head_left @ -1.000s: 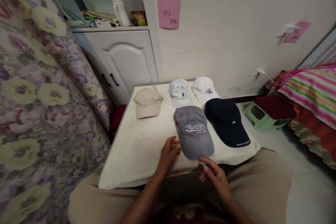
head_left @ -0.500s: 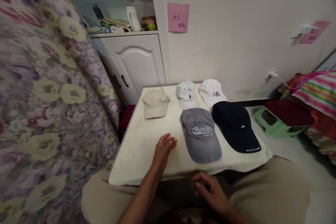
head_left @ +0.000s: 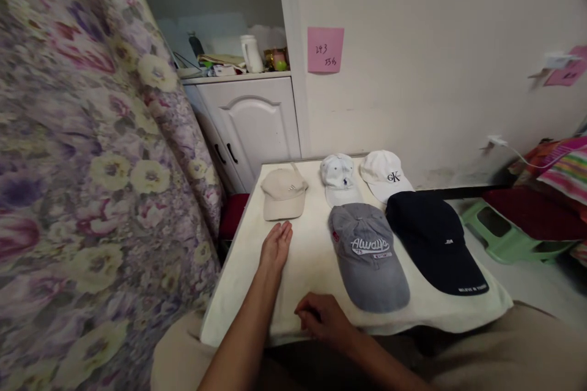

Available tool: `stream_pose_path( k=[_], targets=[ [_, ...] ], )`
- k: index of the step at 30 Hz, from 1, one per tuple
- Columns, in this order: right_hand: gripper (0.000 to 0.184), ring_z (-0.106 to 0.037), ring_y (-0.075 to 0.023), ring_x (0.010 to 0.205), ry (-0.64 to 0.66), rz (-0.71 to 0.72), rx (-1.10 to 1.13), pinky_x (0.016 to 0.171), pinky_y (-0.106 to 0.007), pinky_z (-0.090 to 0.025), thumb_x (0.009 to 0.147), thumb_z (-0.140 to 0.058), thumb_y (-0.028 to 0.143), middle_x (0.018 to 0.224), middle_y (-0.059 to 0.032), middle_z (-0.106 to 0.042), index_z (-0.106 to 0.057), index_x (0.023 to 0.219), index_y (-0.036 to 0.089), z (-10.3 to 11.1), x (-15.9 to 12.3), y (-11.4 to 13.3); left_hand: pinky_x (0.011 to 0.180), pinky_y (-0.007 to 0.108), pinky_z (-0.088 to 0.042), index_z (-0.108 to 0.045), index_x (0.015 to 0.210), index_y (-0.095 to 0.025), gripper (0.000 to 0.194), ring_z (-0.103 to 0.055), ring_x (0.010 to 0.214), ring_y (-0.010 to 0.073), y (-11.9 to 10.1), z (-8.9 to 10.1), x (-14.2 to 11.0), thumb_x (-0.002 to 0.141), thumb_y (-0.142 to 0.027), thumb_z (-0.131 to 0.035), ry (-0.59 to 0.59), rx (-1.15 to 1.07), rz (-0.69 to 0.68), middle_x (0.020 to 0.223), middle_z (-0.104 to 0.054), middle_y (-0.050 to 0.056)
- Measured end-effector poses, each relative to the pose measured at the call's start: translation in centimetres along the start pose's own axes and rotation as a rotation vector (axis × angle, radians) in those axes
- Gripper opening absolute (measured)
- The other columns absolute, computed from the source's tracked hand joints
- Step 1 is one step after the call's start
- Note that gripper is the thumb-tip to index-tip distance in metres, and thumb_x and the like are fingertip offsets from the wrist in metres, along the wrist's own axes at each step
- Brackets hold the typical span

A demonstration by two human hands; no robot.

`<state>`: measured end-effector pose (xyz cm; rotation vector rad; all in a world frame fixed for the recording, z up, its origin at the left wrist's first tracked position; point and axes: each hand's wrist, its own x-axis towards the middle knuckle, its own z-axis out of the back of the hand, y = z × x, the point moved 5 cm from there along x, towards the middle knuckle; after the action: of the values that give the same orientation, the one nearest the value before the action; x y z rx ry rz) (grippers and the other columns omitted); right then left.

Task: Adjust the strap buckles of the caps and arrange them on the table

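Note:
My left hand (head_left: 276, 247) is palm-up with fingers stretched out. It holds nothing, and its fingertips are just in front of the brim of a beige baseball cap (head_left: 284, 192). My right hand (head_left: 324, 319) is over the table's near edge, its fingers curled in toward the thumb with nothing visible in them. Right of it lies a grey cap (head_left: 369, 256) lettered "Always". A navy cap (head_left: 433, 241) lies beside that one. Behind them sit a pale blue cap (head_left: 339, 177) with a small dark logo and a white cap (head_left: 385, 174) marked "CK".
The caps lie on a small table with a cream cloth (head_left: 243, 293). A floral curtain (head_left: 110, 195) hangs at left. Behind stand a white cabinet (head_left: 257, 122) and a wall with a pink note (head_left: 325, 50). A green stool (head_left: 493, 232) is at right.
My left hand has moved forward to the beige cap's brim and turned palm-up. My right hand has come up and leftward over the table's edge. The head view has shifted slightly.

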<state>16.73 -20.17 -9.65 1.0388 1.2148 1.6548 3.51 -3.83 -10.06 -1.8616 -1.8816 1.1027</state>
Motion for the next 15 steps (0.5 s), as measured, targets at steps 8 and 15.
stream_pose_path(
  k=[8,15],
  targets=[
    [0.015,-0.057,-0.0117,0.053,0.012,-0.085,0.074,0.050,-0.019,-0.041,0.083,-0.054,0.018,0.066,0.0009,-0.067,-0.068,0.088,0.018,0.4,-0.1,-0.8,0.082,0.033,-0.057,-0.063,0.109,-0.016,0.017,-0.067,0.089,0.0163,-0.2,-2.6,3.4,0.095,-0.017,-0.052,0.007,-0.081,0.013,0.107,-0.069,0.011],
    [0.013,-0.056,-0.0106,0.052,0.008,-0.072,0.074,0.050,-0.019,-0.040,0.084,-0.054,0.018,0.067,0.0015,-0.066,-0.067,0.087,0.018,0.3,-0.1,-0.8,0.087,0.045,-0.055,-0.057,0.125,-0.017,0.035,-0.063,0.105,0.0238,-1.4,-4.9,1.6,0.094,-0.034,-0.060,0.074,0.066,-0.107,0.125,-0.060,0.010]
  ],
)
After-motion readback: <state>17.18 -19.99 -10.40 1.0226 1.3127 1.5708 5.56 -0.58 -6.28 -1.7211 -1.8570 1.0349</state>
